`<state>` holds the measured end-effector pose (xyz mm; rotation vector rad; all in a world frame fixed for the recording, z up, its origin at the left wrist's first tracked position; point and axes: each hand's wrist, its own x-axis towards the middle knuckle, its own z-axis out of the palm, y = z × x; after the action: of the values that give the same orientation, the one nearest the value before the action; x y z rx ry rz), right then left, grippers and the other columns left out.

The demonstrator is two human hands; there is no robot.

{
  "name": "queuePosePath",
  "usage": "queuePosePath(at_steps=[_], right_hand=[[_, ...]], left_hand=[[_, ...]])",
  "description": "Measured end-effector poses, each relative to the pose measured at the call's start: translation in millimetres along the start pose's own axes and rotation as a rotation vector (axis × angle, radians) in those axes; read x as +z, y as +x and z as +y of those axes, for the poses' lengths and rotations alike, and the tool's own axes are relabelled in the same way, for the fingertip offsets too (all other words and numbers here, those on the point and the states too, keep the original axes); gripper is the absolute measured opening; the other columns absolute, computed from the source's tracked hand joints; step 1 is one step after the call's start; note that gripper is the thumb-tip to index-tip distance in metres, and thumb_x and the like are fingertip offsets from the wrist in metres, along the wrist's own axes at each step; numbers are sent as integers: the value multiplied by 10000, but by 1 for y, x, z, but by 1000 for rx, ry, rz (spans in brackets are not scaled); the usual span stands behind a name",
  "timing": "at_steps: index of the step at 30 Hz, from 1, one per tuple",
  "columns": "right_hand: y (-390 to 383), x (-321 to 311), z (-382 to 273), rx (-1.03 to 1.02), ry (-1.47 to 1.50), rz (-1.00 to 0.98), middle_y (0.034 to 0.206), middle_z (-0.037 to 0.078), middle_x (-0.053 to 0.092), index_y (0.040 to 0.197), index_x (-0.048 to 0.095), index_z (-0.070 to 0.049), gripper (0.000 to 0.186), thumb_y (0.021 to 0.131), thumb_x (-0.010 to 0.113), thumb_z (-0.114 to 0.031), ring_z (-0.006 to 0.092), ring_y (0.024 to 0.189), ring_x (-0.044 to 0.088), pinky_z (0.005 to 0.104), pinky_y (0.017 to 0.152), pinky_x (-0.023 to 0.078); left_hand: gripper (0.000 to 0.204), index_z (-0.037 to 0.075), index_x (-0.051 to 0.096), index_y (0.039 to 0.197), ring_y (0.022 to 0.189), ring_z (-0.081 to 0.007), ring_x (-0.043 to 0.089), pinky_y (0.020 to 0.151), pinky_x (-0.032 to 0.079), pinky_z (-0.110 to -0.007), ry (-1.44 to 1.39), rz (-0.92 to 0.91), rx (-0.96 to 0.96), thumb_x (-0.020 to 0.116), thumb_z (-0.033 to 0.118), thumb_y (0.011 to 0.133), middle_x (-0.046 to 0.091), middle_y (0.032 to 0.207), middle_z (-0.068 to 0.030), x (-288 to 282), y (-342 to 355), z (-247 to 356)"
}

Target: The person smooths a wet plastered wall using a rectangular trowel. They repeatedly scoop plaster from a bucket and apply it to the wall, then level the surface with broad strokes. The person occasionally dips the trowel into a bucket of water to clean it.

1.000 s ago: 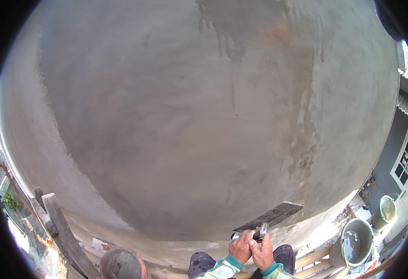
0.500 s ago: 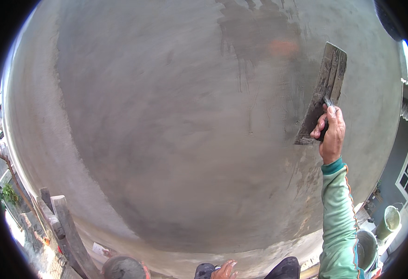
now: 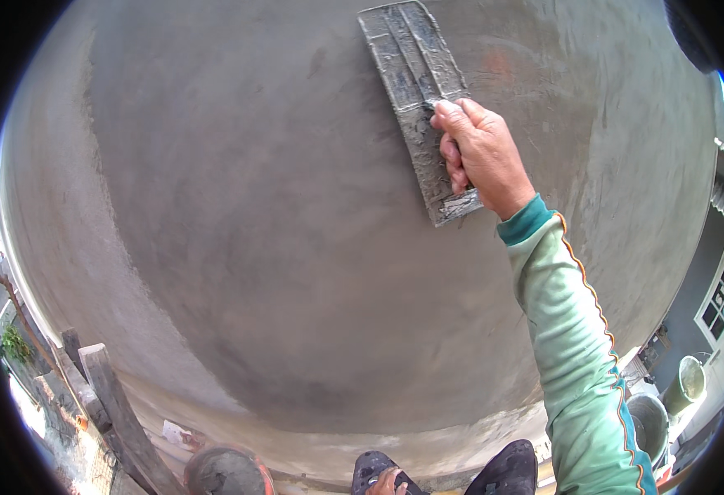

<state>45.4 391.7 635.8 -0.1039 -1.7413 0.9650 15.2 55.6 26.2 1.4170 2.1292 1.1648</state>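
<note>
Fingers (image 3: 454,161) of the right hand (image 3: 482,157) curled tight round the handle of a plastering trowel (image 3: 416,99), knuckles toward the camera. Trowel blade long, rectangular, caked with grey mortar; lies flat against the rendered wall (image 3: 279,231), upper centre of view, tilted so its top end leans left. Arm raised high, sleeve (image 3: 581,355) pale green with a darker teal cuff and an orange seam stripe.

Wall grey and damp-looking, darker patch across the middle, lighter band along the left and foot.

Left hand (image 3: 388,483) low at the bottom edge, between two dark shoes (image 3: 511,469); mostly cut off, cannot tell whether its fingers are apart or together.

Weathered timber planks (image 3: 118,408) lean at lower left. Round hat or helmet top (image 3: 223,472) just beside them. Two grey buckets (image 3: 649,421) at lower right, near the building beyond.
</note>
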Motion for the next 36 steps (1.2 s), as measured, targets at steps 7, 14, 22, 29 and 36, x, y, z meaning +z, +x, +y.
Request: queuePosePath(at_steps=[7, 14, 22, 29, 36], right_hand=[[-77, 134, 46, 51, -671, -473, 926, 288, 762, 1191, 571, 39, 423, 1106, 592, -375, 512, 959, 739, 621, 865, 558], [-151, 83, 110, -388, -985, -326, 807, 143, 739, 1164, 604, 0, 345, 1102, 615, -340, 329, 650, 762, 440, 523, 613], [-94, -82, 74, -197, -790, 480, 699, 184, 687, 1139, 589, -20, 332, 1070, 685, -330, 432, 656, 704, 516, 583, 539], [-137, -197, 135, -2, -371, 843, 670, 57, 581, 1156, 596, -15, 291, 1125, 652, -299, 175, 533, 561, 385, 513, 479], [-297, -179, 254, 317, 195, 1078, 678, -26, 485, 1175, 565, -82, 221, 1161, 559, -302, 59, 464, 438, 274, 389, 413]], left_hand=[[473, 23, 614, 1437, 1346, -454, 605, 1140, 485, -527, 66, 63, 24, 716, 242, 1031, 661, 1422, -253, 9, -5, -19], [445, 40, 630, 1397, 1111, -410, 676, 1051, 515, -518, 90, 16, -40, 721, 253, 1017, 700, 1313, -213, 5, 4, -6], [438, 70, 655, 1377, 923, -364, 717, 966, 542, -508, 282, 134, 159, 738, 271, 998, 729, 1227, -160, 15, 4, -14], [443, 80, 681, 1350, 1022, -362, 730, 932, 569, -500, 293, 52, 34, 781, 271, 963, 781, 1110, -143, 10, 9, 5], [438, 86, 674, 1360, 1009, -363, 728, 920, 569, -501, 298, 33, 80, 767, 264, 971, 772, 1106, -151, 17, 30, 18]])
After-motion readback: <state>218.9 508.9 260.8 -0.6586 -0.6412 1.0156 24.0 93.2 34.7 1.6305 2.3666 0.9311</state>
